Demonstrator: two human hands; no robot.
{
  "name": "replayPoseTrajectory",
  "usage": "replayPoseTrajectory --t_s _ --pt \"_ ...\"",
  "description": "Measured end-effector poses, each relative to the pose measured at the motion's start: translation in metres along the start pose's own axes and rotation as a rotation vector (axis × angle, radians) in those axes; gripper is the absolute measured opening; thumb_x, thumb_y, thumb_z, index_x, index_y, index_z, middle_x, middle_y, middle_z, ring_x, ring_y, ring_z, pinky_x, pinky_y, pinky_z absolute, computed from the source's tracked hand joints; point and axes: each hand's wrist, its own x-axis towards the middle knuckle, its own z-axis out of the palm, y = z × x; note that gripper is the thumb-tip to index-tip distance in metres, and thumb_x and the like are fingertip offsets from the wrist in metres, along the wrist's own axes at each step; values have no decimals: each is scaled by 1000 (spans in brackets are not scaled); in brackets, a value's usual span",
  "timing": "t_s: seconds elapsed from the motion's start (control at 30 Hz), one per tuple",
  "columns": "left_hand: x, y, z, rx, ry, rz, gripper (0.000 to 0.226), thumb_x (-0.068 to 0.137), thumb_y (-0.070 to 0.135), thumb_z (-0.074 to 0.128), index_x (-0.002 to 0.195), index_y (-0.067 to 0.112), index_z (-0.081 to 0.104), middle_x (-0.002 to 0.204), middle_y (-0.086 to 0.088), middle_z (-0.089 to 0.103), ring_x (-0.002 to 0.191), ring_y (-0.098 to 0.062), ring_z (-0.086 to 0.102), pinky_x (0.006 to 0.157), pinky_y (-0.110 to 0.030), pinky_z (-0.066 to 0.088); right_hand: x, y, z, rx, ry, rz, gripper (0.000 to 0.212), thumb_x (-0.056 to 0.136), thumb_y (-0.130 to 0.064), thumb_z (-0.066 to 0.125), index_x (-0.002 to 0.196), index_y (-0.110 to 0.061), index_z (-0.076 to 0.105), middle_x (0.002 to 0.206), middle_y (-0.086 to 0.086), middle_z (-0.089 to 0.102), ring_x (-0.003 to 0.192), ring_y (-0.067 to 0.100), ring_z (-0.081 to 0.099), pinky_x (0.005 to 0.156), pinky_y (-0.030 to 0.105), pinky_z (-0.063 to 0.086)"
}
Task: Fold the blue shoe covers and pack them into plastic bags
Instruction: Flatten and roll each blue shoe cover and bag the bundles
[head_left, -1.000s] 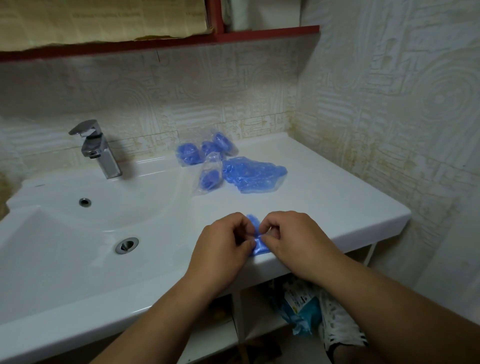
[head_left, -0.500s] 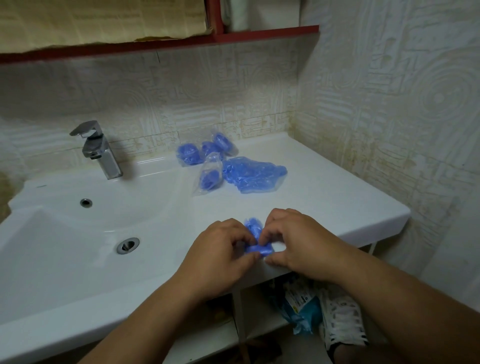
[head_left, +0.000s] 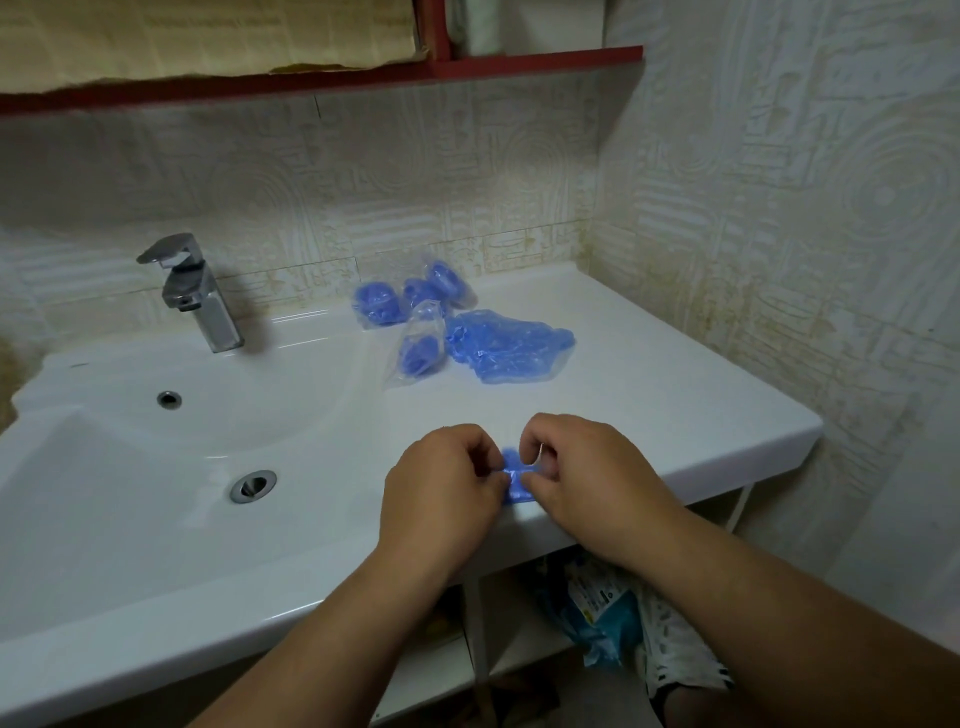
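A small folded blue shoe cover (head_left: 517, 480) lies at the front edge of the white counter (head_left: 675, 405), mostly hidden between my hands. My left hand (head_left: 441, 493) pinches its left side with curled fingers. My right hand (head_left: 587, 478) pinches its right side. Farther back lies a loose heap of blue shoe covers (head_left: 506, 345). Beside the heap, a clear plastic bag (head_left: 418, 348) holds a folded blue cover. Near the wall, more clear bags (head_left: 410, 301) hold folded covers.
A white basin with a drain (head_left: 253, 486) fills the left half, and a chrome tap (head_left: 195, 291) stands behind it. Tiled walls close the back and right. A red shelf (head_left: 467, 67) hangs overhead. Below the counter lie a blue packet (head_left: 602, 613) and white fabric.
Both hands stayed at the counter's front edge, working the small blue cover between their fingertips. The cover is tighter and more hidden than a second ago. The heap and bags have not moved.
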Motion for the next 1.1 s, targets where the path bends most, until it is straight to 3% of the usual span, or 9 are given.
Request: replayPoseTrajectory --t_s 0.1,0.17,0.27,0.43,0.57,0.73,0.93,1.03,1.1 --pt "-3 -2 1 89 47 22 5 85 33 70 80 32 72 85 10 61 83 -11 58 73 -31 50 1 0 1 -53 0 -61 4 92 -28 64 94 -30 67 93 -8 55 87 12 55 75 24 46" --pt "-7 -6 -1 129 40 102 10 86 40 68 92 34 74 93 11 60 91 -10 55 79 -32 50 0 3 -4 -44 -50 -100 14 89 -37 67 102 -31 70 100 -11 55 93 9 54 82 24 48" --pt "-17 -15 -6 161 -74 202 34 82 53 70 112 37 67 105 14 55 98 -6 48 87 -26 46 -1 9 -11 -60 -159 -140 34 80 -41 76 112 -33 67 108 -16 54 100 3 51 89 21 46" --pt "-20 -24 -9 160 -59 315 21 87 44 68 103 32 71 99 13 53 95 -8 48 82 -24 42 -2 8 -11 20 -167 -142 9 87 -33 72 96 -34 69 94 -17 60 85 -1 56 75 17 44" --pt "-5 -19 -8 39 -58 164 13 90 41 64 82 31 67 89 14 51 92 -8 48 76 -23 37 5 5 -6 107 -128 -38 10 95 -33 59 88 -32 66 81 -13 61 77 4 57 62 20 37" --pt "21 -9 0 81 -64 -66 36 86 47 68 59 23 67 66 4 65 76 -18 62 71 -39 54 15 -3 11 2 50 74 21 95 -28 59 116 -27 62 108 -7 61 94 11 58 85 28 50" --pt "28 -6 3 94 -39 -90 22 81 41 75 66 24 71 70 7 66 76 -15 63 74 -40 57 8 -1 4 21 26 -68 10 87 -32 70 97 -29 70 98 -12 62 88 6 58 82 26 52" --pt "38 -12 1 82 -132 -113 24 83 40 73 68 22 75 67 7 68 72 -14 65 73 -37 57 10 1 5 -16 6 -116 17 86 -38 71 101 -30 70 97 -10 61 87 8 56 79 27 49" --pt "52 -18 -2 123 -96 -100 24 85 40 68 75 20 76 76 3 71 78 -19 66 78 -38 56 13 -2 9 -79 15 -171 18 91 -40 65 105 -29 69 97 -7 59 88 12 54 80 31 48"
